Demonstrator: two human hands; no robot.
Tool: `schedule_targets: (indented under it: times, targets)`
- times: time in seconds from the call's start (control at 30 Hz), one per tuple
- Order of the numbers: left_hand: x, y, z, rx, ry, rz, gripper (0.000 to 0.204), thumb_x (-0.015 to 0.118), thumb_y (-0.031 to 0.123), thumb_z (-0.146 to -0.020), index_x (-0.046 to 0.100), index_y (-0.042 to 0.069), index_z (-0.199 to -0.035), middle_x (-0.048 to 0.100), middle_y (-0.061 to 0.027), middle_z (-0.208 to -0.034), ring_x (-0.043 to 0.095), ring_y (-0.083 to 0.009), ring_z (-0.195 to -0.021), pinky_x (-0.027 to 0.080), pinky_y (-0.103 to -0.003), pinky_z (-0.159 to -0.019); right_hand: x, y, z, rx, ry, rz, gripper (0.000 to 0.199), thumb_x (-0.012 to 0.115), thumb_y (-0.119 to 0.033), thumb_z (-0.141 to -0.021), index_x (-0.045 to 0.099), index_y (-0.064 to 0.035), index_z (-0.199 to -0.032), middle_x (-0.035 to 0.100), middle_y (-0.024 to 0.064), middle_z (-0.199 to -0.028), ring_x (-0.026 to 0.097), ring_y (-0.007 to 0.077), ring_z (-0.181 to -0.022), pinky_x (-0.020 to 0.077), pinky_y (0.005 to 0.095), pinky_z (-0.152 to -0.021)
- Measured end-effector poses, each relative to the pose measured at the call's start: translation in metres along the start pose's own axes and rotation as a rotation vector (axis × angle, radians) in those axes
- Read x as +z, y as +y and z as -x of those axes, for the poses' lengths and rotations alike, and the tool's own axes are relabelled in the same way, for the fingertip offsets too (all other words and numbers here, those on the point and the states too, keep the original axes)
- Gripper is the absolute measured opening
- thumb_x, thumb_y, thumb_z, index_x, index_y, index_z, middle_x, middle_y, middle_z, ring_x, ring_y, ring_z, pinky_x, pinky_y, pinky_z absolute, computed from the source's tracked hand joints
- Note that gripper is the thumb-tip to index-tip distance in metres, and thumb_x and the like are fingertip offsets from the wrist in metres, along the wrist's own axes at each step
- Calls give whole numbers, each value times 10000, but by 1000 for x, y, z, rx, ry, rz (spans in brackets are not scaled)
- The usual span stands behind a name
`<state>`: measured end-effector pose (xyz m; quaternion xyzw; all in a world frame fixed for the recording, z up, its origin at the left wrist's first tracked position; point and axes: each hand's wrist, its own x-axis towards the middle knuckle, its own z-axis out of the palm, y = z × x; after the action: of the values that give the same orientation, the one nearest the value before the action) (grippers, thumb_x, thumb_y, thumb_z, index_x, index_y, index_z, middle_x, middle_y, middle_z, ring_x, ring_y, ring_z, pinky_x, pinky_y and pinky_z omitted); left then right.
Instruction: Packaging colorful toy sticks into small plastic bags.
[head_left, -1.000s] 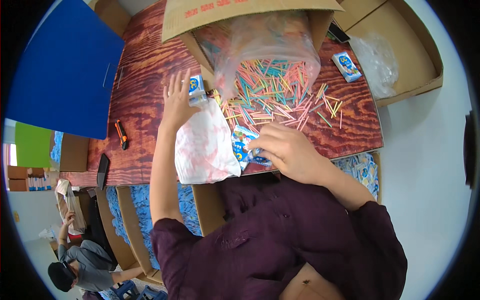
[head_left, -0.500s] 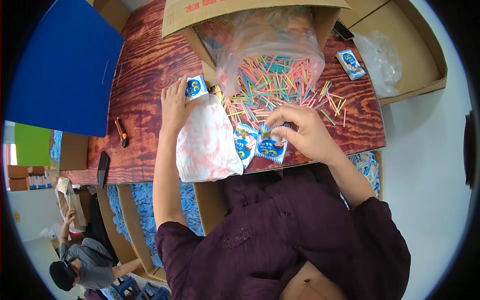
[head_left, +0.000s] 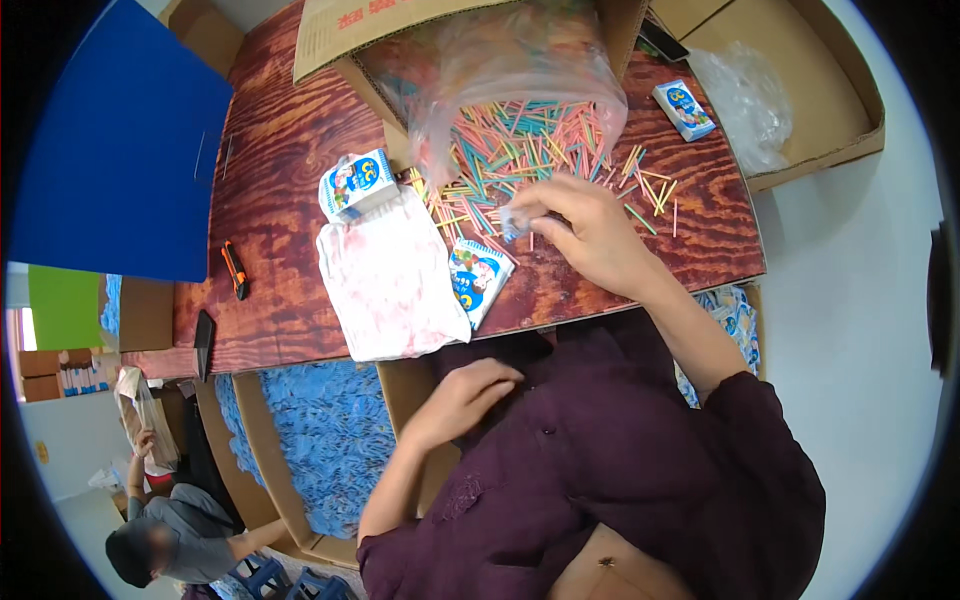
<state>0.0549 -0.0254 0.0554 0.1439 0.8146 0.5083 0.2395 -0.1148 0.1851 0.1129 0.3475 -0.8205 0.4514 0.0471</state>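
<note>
Since half a second ago, your left hand (head_left: 455, 405) has dropped from the small white-and-blue box (head_left: 360, 185) at the upper left of centre to below the table edge, at the lower centre of the frame. Your right hand (head_left: 600, 235) has lifted the flat printed packet that lay under it off the table.

Your right hand is now just right of centre, thumb and fingertips pinched together on a small crumpled blue-and-white plastic wrapper (head_left: 513, 225), most of it hidden by your fingers. Your left hand lies in front of your dark purple shirt (head_left: 640, 440), fingers loosely bent and close together; you cannot tell from this view whether they hold anything.

Near the centre, a flat blue-and-white printed packet (head_left: 477, 275) lies beside a white cloth with pink stains (head_left: 390, 285). Just above your right hand, pink, yellow and blue-green thin sticks (head_left: 545, 135) spill from a clear plastic bag (head_left: 440, 130) in a brown cardboard carton (head_left: 440, 22) at the upper centre. Another white-and-blue box (head_left: 684, 110) sits at the upper right, and an orange-and-black cutter (head_left: 234, 270) lies on the red-brown wood-grain table (head_left: 285, 150) at the left.
</note>
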Motion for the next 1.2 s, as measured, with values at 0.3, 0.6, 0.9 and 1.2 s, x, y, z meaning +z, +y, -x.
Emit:
schedule_targets:
  times: [0.3,0.6,0.9,1.2]
  targets:
    - [34,-112,-85,24,640,-705,468,567,184,-881,510,95,-1336,500,-162,-1362,441,-356,-1280,321,-485,-1076,14,2,-11,278,-235,-750,235,585,24,-855,599,18,-1089,615,11,-834,588,70,-779,479,235,-719]
    - [40,-130,-81,-43,662,-807,483,515,231,-912,464,103,-1375,448,-167,-1414,362,-347,-1347,227,-511,-1124,-2,-6,17,240,-165,-502,239,574,22,-852,615,-2,-1086,587,2,-838,554,67,-797,461,245,-741]
    - [16,-27,-22,-216,143,-444,456,608,114,-864,504,56,-1304,565,-156,-1265,572,-316,-1105,428,-447,-936,2,-6,18,87,-172,-153,269,593,10,-810,629,-32,-1073,647,103,-904,628,232,-833,485,343,-783]
    - [-28,1,-44,52,857,492,125,606,30,-897,654,10,-1010,604,4,-806,535,-57,-689,420,-211,-585,49,-29,-17,-128,-178,-265,255,613,-55,-842,628,-45,-1096,635,120,-886,628,262,-857,474,362,-751]
